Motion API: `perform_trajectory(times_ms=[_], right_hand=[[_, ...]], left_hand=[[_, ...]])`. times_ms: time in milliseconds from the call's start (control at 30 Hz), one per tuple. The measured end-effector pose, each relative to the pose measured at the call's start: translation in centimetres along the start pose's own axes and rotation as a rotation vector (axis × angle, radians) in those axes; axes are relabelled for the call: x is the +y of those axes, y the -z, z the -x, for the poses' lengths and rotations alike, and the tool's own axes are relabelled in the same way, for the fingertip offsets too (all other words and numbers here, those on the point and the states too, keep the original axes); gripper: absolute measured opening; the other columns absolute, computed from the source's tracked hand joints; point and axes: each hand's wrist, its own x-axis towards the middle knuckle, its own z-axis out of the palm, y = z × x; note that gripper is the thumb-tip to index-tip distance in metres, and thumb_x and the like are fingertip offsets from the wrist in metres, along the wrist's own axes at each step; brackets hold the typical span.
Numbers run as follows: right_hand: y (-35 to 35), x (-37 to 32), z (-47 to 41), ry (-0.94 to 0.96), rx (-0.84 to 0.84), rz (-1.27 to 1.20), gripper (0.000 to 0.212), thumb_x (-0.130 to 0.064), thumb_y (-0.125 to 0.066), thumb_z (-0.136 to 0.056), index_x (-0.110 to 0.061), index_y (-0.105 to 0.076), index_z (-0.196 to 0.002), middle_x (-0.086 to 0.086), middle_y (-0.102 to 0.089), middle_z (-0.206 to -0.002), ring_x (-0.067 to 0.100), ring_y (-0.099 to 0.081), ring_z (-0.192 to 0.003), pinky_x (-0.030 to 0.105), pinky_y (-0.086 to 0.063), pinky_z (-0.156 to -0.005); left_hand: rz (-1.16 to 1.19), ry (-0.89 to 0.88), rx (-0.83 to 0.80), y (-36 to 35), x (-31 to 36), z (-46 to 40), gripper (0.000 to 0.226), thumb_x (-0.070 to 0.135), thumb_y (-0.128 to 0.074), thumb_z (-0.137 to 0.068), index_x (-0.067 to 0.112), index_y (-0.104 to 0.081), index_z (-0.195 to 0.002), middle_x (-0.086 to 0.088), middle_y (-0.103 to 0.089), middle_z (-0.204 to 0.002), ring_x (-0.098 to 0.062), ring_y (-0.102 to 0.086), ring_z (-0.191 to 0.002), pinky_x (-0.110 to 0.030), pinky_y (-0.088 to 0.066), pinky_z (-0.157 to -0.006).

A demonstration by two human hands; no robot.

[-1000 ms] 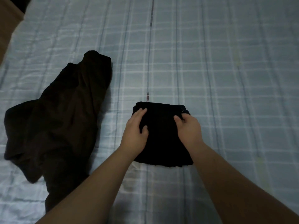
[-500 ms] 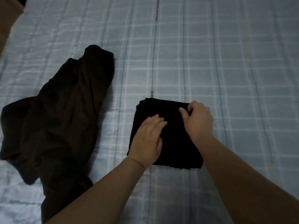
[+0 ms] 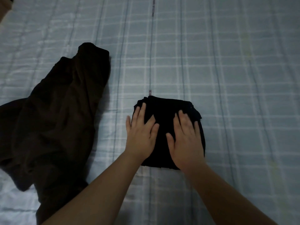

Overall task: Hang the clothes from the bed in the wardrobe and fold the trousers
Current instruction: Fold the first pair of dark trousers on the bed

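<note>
A black garment folded into a compact square point(image 3: 164, 111) lies on the bed in front of me. My left hand point(image 3: 141, 133) rests flat on its left part, fingers spread. My right hand point(image 3: 186, 138) lies flat on its right part, fingers apart too. Neither hand grips the cloth. To the left, a dark brown garment point(image 3: 53, 120) lies crumpled and unfolded on the bed, apart from the folded one.
The bed is covered by a light blue checked sheet point(image 3: 227, 70) that fills most of the view. A brown wooden edge point(image 3: 3, 10) shows at the top left corner.
Both hands went from pinching the folded black garment's top edge to lying flat on it with fingers spread. The view shifted slightly.
</note>
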Motion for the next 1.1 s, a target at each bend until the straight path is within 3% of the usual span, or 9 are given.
perform_trajectory(times_ms=[67,133,200,300,467,567,833,967,1100], right_hand=[[0.3,0.0,-1.0,-0.017,-0.003,0.058,0.064,-0.045,-0.025,-0.105,-0.016,-0.016,-0.160,0.005,-0.011,-0.168,0.023,-0.007,-0.155,0.055,-0.008,-0.124],[0.5,0.7,-2.6,-0.046,-0.012,0.093,0.064,-0.047,-0.023,-0.104,-0.018,-0.013,-0.161,0.003,-0.009,-0.168,0.022,-0.003,-0.156,0.059,-0.004,-0.122],[0.3,1.7,-4.3,-0.053,-0.031,0.094,0.063,-0.046,-0.022,-0.104,-0.020,-0.015,-0.161,0.002,-0.014,-0.168,0.023,-0.006,-0.155,0.062,-0.005,-0.121],[-0.5,2.7,-5.3,-0.010,-0.063,0.063,0.062,-0.043,-0.023,-0.104,-0.017,-0.019,-0.160,0.004,-0.019,-0.167,0.026,-0.012,-0.154,0.058,-0.018,-0.120],[-1.8,3.3,-5.3,-0.021,-0.023,0.011,0.060,-0.041,-0.029,-0.105,-0.018,-0.017,-0.160,0.004,-0.019,-0.167,0.026,-0.011,-0.154,0.050,-0.020,-0.122],[-2.6,3.7,-5.5,-0.036,0.001,-0.022,0.060,-0.040,-0.032,-0.105,-0.019,-0.019,-0.160,0.004,-0.021,-0.166,0.025,-0.013,-0.154,0.049,-0.022,-0.122],[-2.8,4.7,-5.9,-0.006,-0.027,-0.062,0.062,-0.039,-0.026,-0.105,-0.016,-0.011,-0.161,0.002,-0.014,-0.168,0.020,-0.008,-0.155,0.044,-0.015,-0.125],[-1.8,4.1,-5.9,0.014,-0.043,-0.033,0.064,-0.042,-0.027,-0.104,-0.014,-0.015,-0.160,0.006,-0.016,-0.167,0.027,-0.012,-0.154,0.052,-0.022,-0.121],[0.8,2.4,-4.0,-0.073,-0.004,0.001,0.067,-0.049,-0.033,-0.101,-0.025,-0.014,-0.161,0.010,-0.007,-0.168,0.037,-0.007,-0.153,0.058,-0.013,-0.122]], left_hand=[[-0.037,-0.022,-0.016,-0.1,-0.4,-0.3,0.053,0.043,-0.030,-0.104,0.022,-0.032,-0.153,-0.011,-0.002,-0.168,-0.025,0.001,-0.155,-0.059,-0.005,-0.122],[0.003,0.000,0.072,0.4,0.1,-0.8,0.064,0.032,-0.046,-0.102,0.018,-0.017,-0.158,-0.015,-0.002,-0.166,-0.030,-0.003,-0.154,-0.061,-0.012,-0.121],[0.081,-0.066,0.181,1.0,1.3,-1.5,0.069,0.016,-0.056,-0.096,0.012,-0.021,-0.156,-0.017,-0.012,-0.163,-0.033,-0.014,-0.152,-0.061,-0.021,-0.119],[-0.086,-0.324,0.077,0.1,1.7,-1.7,0.059,0.022,-0.047,-0.099,0.015,-0.031,-0.155,-0.012,-0.025,-0.163,-0.028,-0.017,-0.153,-0.058,-0.018,-0.121],[-0.269,-0.127,-0.136,-1.8,-2.8,-3.7,0.061,0.044,-0.018,-0.105,0.023,-0.008,-0.161,0.001,-0.003,-0.168,-0.021,0.002,-0.155,-0.053,-0.011,-0.123],[-0.171,-0.142,-0.181,-2.4,-4.0,-4.4,0.059,0.038,-0.018,-0.106,0.025,-0.001,-0.161,0.003,0.005,-0.168,-0.022,0.005,-0.155,-0.047,-0.009,-0.125],[-0.148,-0.248,-0.196,-1.3,-6.8,-4.2,0.059,0.031,-0.023,-0.105,0.015,-0.009,-0.160,-0.004,-0.004,-0.167,-0.022,-0.007,-0.155,-0.041,-0.014,-0.125],[-0.142,-0.213,-0.227,-0.6,-6.0,-4.2,0.061,0.036,-0.019,-0.104,0.015,-0.006,-0.160,-0.007,-0.003,-0.168,-0.024,-0.004,-0.155,-0.044,-0.016,-0.125],[-0.056,-0.079,-0.200,1.0,-3.1,-3.1,0.061,0.036,-0.026,-0.106,0.021,-0.003,-0.160,-0.008,0.004,-0.168,-0.025,0.003,-0.155,-0.046,-0.013,-0.125]])
